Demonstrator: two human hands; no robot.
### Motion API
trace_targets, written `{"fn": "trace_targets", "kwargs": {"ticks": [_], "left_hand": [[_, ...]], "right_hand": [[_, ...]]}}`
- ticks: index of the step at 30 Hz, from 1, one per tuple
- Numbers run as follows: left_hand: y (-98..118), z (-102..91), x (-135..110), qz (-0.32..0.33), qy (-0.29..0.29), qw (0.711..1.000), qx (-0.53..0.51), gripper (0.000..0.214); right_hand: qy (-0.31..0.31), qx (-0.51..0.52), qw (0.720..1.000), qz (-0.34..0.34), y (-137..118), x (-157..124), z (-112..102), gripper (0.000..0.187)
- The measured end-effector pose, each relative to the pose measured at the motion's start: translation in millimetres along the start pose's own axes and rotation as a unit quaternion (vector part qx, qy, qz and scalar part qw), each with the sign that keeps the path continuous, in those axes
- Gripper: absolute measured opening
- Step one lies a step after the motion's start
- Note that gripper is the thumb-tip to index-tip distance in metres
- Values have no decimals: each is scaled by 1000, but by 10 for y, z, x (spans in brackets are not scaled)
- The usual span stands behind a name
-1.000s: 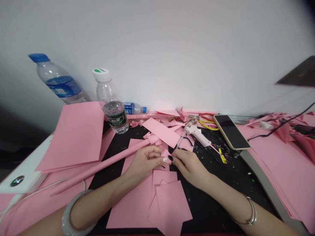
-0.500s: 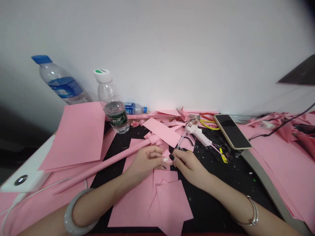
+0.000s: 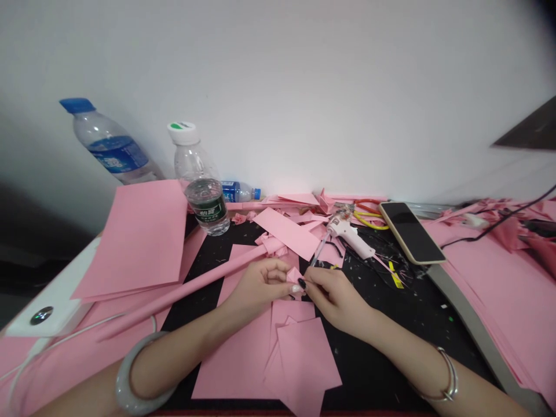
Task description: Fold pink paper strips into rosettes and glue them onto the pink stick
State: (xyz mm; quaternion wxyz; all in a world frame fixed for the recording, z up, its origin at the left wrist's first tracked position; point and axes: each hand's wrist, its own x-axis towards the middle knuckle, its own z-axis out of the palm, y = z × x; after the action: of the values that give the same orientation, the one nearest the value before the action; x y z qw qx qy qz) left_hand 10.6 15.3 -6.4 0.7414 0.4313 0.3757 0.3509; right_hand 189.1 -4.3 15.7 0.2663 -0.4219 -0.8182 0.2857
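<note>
A small folded piece of pink paper (image 3: 294, 275) is pinched between both hands at the middle of the view. My left hand (image 3: 266, 284) grips its left side with thumb and fingers. On its right edge, my right hand (image 3: 332, 289) closes thumb and forefinger; the fingertips of both hands nearly meet there. Below the hands lie several loose pink paper squares (image 3: 308, 353) on top of a larger pink sheet (image 3: 234, 365). A long rolled pink paper tube (image 3: 186, 289) slants behind my left forearm.
A white glue gun (image 3: 351, 237) and a phone (image 3: 412, 231) lie behind my right hand. At the back left stand a water bottle (image 3: 204, 197) and a blue-capped bottle (image 3: 117, 145). Pink sheets are stacked left (image 3: 143, 237) and right (image 3: 499, 289). A white device (image 3: 52, 313) sits at the left edge.
The folded paper has turned slightly and shows more of its pointed top between my fingers. Both hands stay in nearly the same place; the whole view has shifted a little.
</note>
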Motion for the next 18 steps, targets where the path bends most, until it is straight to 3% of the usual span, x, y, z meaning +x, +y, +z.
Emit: {"fn": "trace_targets", "kwargs": {"ticks": [3, 9, 18], "left_hand": [[-29, -12, 4, 15, -15, 1000, 1, 21], [7, 1, -4, 39, -21, 999, 0, 16], [22, 25, -15, 34, -13, 999, -2, 20]], "right_hand": [[-14, -11, 1000, -16, 1, -16, 1, 26], [-19, -21, 999, 23, 28, -22, 7, 26], [-6, -16, 999, 37, 51, -33, 20, 25]]}}
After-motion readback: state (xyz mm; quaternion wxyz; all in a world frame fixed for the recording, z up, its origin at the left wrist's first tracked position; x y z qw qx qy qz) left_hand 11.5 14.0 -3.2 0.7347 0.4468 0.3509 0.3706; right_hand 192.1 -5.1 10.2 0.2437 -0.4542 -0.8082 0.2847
